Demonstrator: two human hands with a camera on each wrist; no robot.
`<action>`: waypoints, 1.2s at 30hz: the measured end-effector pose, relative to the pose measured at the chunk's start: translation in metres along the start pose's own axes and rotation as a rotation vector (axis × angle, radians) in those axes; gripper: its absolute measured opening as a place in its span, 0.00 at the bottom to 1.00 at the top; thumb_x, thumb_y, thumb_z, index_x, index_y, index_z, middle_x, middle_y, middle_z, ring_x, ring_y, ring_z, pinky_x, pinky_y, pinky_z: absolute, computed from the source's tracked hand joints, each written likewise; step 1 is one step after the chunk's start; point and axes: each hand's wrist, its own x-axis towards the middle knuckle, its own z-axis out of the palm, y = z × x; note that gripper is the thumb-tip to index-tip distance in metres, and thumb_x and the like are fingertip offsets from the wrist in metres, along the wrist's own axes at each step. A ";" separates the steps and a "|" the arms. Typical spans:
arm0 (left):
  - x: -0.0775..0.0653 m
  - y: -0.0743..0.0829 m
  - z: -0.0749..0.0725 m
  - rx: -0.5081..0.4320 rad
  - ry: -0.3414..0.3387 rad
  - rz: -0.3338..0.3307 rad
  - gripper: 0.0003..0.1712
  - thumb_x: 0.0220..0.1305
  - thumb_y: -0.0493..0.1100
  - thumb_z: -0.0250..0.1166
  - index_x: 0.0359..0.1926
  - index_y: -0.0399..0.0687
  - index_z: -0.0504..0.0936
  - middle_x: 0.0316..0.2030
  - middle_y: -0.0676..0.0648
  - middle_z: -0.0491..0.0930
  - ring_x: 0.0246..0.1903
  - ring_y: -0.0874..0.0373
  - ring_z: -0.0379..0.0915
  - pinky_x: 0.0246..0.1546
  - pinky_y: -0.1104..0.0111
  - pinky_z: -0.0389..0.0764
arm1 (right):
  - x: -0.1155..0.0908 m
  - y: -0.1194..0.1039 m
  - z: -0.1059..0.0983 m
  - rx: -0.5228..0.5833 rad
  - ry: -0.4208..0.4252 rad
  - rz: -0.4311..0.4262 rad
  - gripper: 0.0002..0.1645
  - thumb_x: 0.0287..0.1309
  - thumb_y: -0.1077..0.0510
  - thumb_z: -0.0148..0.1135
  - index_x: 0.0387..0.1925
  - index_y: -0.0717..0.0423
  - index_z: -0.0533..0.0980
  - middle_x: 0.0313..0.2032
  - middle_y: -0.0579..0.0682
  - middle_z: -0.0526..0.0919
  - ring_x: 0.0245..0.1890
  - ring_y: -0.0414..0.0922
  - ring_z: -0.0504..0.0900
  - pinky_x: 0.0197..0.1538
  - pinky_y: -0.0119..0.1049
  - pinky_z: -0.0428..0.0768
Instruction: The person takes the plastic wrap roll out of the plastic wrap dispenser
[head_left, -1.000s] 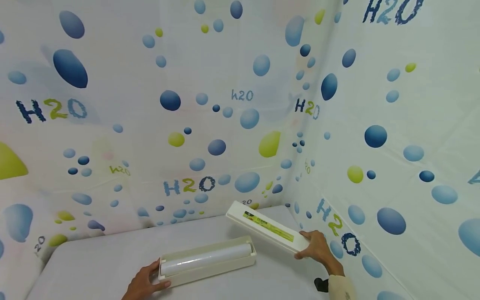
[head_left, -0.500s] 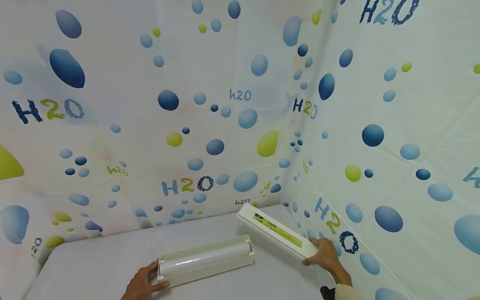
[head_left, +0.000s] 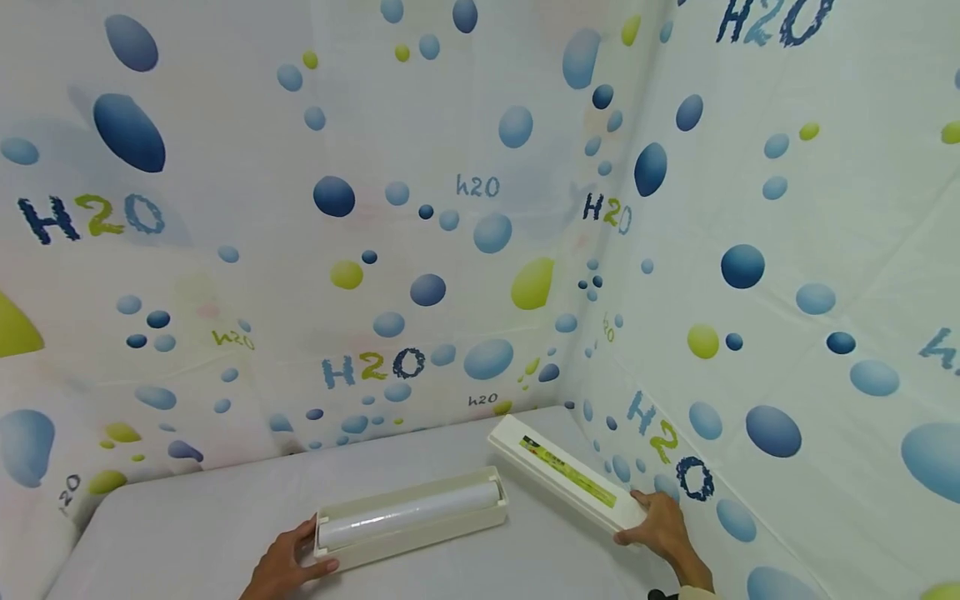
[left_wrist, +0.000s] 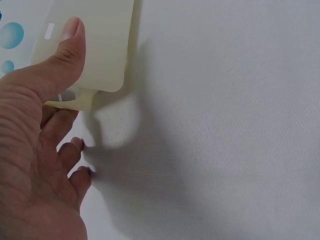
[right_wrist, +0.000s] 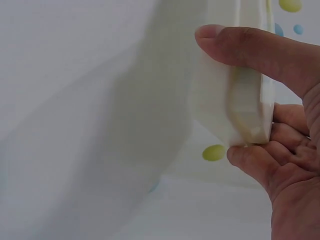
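Observation:
A long cream cling film dispenser box (head_left: 427, 537) lies on the table without its lid. Inside it is a shiny, whitish film roll (head_left: 412, 515). My left hand (head_left: 281, 562) grips the box's left end, and in the left wrist view the thumb lies flat along the box wall (left_wrist: 107, 50). To the right, my right hand (head_left: 663, 529) holds the lid (head_left: 567, 475) by its near end, label side up. The lid slants, its far end pointing to the back left. In the right wrist view the thumb presses one side of the lid (right_wrist: 215, 90), with fingers at its other side and end.
A white cloth (head_left: 187, 517) covers the table. Behind and on the right stand white hangings (head_left: 262, 167) printed with blue and green drops, the right one close beside my right hand.
My right hand has moved the lid right and toward me, away from the box. My left hand keeps its grip on the box, which stays in place.

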 end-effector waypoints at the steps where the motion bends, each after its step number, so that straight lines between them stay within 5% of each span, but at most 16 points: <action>1: 0.000 0.000 0.000 0.000 -0.001 0.000 0.65 0.56 0.64 0.84 0.77 0.25 0.65 0.72 0.24 0.73 0.73 0.20 0.68 0.66 0.23 0.72 | -0.001 0.001 0.000 0.001 0.004 0.006 0.63 0.23 0.52 0.98 0.64 0.73 0.79 0.49 0.67 0.88 0.42 0.51 0.79 0.43 0.36 0.72; 15: -0.001 -0.004 -0.002 -0.027 -0.001 0.047 0.61 0.59 0.60 0.82 0.77 0.23 0.65 0.72 0.24 0.73 0.74 0.21 0.66 0.68 0.26 0.72 | -0.021 0.021 0.009 -0.128 -0.051 0.134 0.64 0.20 0.42 0.99 0.61 0.72 0.82 0.52 0.74 0.87 0.39 0.52 0.81 0.50 0.52 0.84; 22: 0.001 -0.003 -0.002 -0.023 -0.012 0.046 0.61 0.60 0.60 0.82 0.77 0.23 0.65 0.72 0.24 0.73 0.74 0.20 0.66 0.68 0.26 0.72 | -0.027 0.028 0.015 -0.137 -0.083 0.235 0.67 0.16 0.42 0.99 0.62 0.71 0.82 0.46 0.68 0.88 0.39 0.54 0.79 0.56 0.55 0.83; 36: 0.000 0.000 -0.001 -0.021 -0.006 0.055 0.61 0.59 0.61 0.82 0.77 0.24 0.65 0.72 0.24 0.73 0.74 0.22 0.67 0.69 0.25 0.71 | -0.033 0.033 0.031 -0.137 -0.102 0.211 0.64 0.19 0.46 0.99 0.61 0.73 0.82 0.41 0.61 0.89 0.37 0.52 0.80 0.56 0.57 0.85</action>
